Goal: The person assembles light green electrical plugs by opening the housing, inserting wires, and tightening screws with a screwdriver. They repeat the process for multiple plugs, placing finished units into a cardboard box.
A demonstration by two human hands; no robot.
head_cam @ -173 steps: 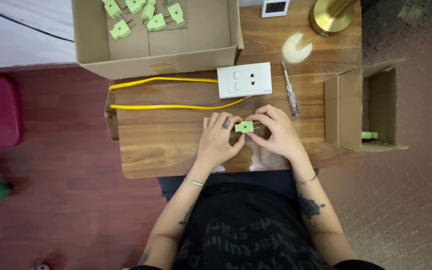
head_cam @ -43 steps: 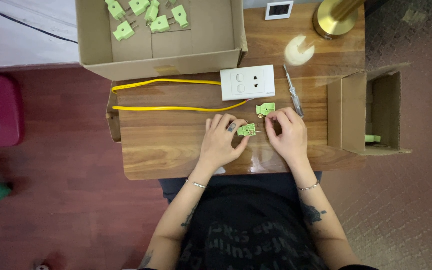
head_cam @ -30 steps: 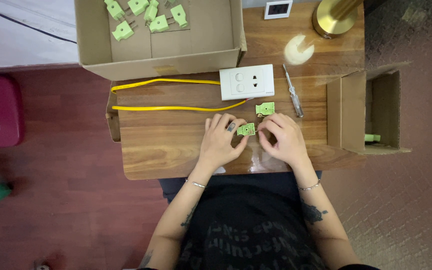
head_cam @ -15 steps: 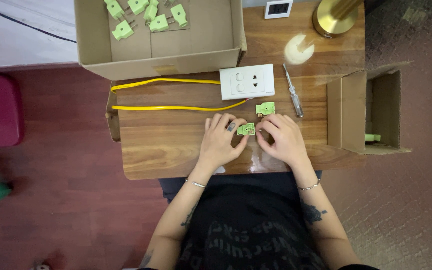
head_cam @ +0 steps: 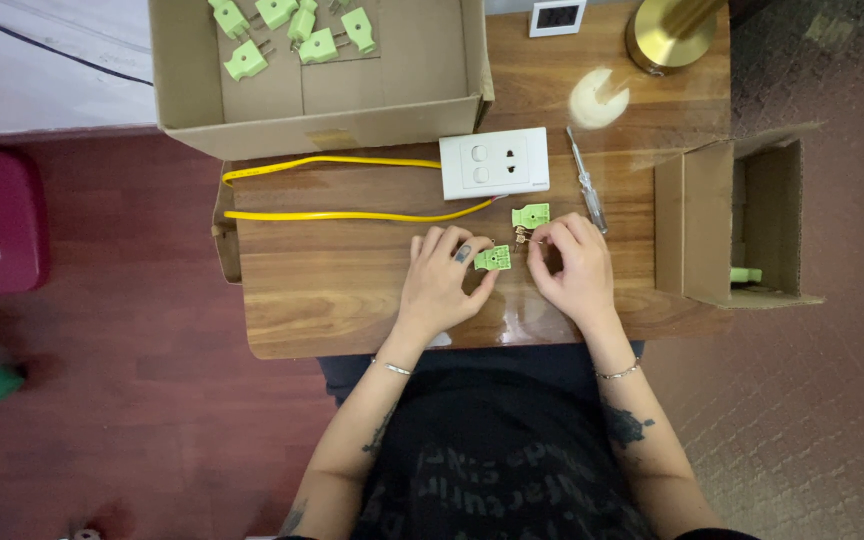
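plug now in two halves, both hands on the lower piece

compared with a few seconds back, when both hands closed round a single green plug at the frame's centre, the plug has come apart: one green plug half (head_cam: 530,215) now lies alone on the worktop (head_cam: 332,280), just below the white socket plate (head_cam: 494,163), and it has not moved over the last second. that reads as the casing being opened, with the inner work now in hand.

the left hand (head_cam: 442,285) lies palm down, its fingers (head_cam: 480,283) closed lightly on the other green plug half (head_cam: 493,258), pinning it at centre frame. the right hand (head_cam: 570,268) is curled beside it, fingertips pinched at something small by the metal prongs; what exactly it grips is too small to tell.

the yellow cable (head_cam: 352,213) runs from centre left towards the plug. a screwdriver (head_cam: 586,185) lies untouched right of the socket plate. more green plugs sit in the cardboard box (head_cam: 322,115) at upper left.
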